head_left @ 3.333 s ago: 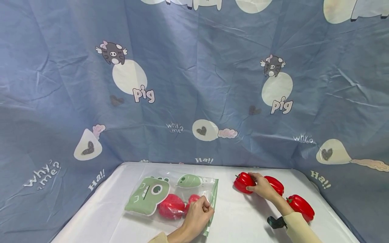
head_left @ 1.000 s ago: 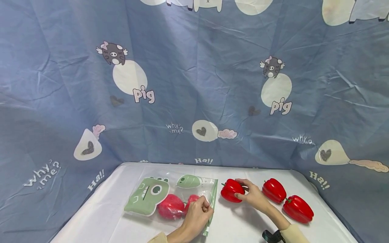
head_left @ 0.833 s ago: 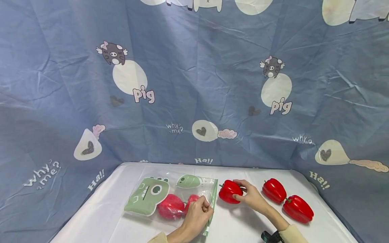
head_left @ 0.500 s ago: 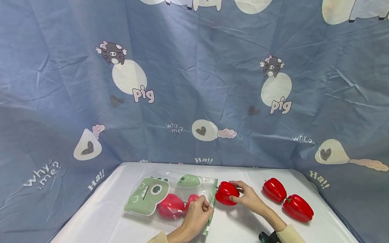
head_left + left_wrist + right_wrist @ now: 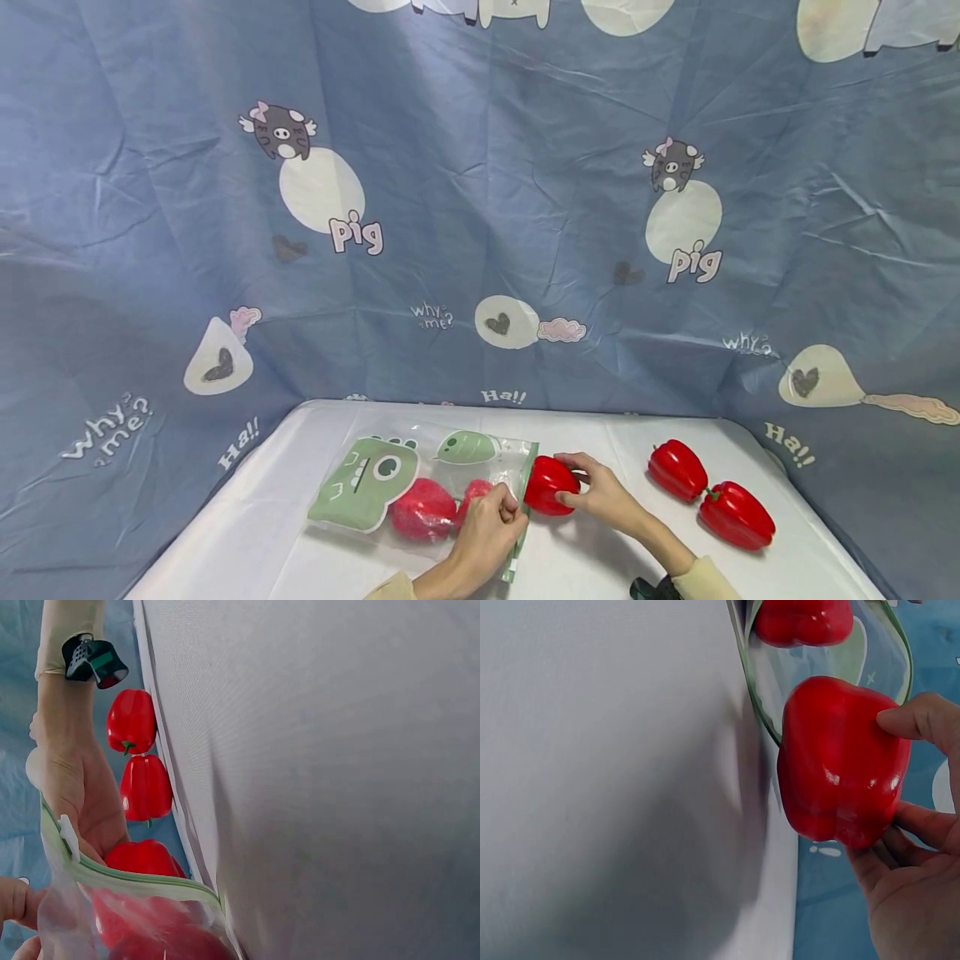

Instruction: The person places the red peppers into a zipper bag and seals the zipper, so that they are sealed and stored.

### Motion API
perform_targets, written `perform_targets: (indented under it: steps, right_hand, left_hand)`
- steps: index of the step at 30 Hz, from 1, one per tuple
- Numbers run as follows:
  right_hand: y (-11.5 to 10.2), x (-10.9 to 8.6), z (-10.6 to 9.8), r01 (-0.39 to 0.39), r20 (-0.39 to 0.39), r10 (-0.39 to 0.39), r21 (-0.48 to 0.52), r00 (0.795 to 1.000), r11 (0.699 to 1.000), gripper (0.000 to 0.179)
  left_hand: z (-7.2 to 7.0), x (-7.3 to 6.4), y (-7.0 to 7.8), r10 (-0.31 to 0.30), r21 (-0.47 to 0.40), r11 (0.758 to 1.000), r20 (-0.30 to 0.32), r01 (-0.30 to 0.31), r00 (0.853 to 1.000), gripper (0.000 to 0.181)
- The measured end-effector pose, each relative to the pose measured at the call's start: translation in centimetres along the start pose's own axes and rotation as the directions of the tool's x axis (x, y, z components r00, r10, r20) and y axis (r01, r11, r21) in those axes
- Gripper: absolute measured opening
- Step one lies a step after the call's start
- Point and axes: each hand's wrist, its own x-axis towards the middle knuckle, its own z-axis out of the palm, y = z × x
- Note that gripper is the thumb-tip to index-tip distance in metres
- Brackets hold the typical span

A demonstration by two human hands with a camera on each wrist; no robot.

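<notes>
A clear zip bag [image 5: 352,492] with green cartoon prints lies on the table, its green-edged mouth facing right. Two red bell peppers [image 5: 422,510] show inside it. My left hand [image 5: 486,533] pinches the near part of the bag's mouth, which stands raised in the left wrist view along its green zip rim [image 5: 150,883]. With thumb and fingers around its side, my right hand [image 5: 606,498] holds another red bell pepper [image 5: 550,486] at the opening. In the right wrist view this pepper [image 5: 844,761] partly covers the mouth; its stem end is hidden.
Two more red bell peppers, one farther back [image 5: 677,471] and one nearer [image 5: 737,515], lie at the right of the white table [image 5: 600,567]. A blue patterned cloth [image 5: 480,208] hangs behind the table.
My right hand has taken the bell pepper from the right-hand group and carried it left and nearer, up to the bag's mouth. My left hand has stayed on the bag.
</notes>
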Motion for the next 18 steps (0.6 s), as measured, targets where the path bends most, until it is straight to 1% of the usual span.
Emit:
perform_targets:
  steps: [4,9,14,18]
  right_hand:
    - [-0.2,0.1,0.7,0.015,-0.001,-0.015,-0.022,1.000,1.000,0.056]
    - [-0.6,0.0,1.5,0.020,-0.004,-0.020,0.004,1.000,1.000,0.055]
    - [0.0,0.0,1.8,0.024,-0.004,-0.024,-0.018,1.000,1.000,0.056]
    - [0.5,0.2,1.8,0.032,-0.002,-0.032,0.004,0.999,0.999,0.056]
  left_hand:
    - [0.0,0.0,0.0,0.010,0.001,1.000,-0.007,-0.010,1.000,0.014]
    - [0.1,-0.1,0.0,0.011,0.006,1.000,-0.004,-0.011,1.000,0.015]
    - [0.1,-0.1,0.0,0.006,0.012,1.000,-0.006,-0.006,1.000,0.015]
    - [0.1,0.0,0.0,0.011,0.010,1.000,-0.012,-0.011,1.000,0.015]
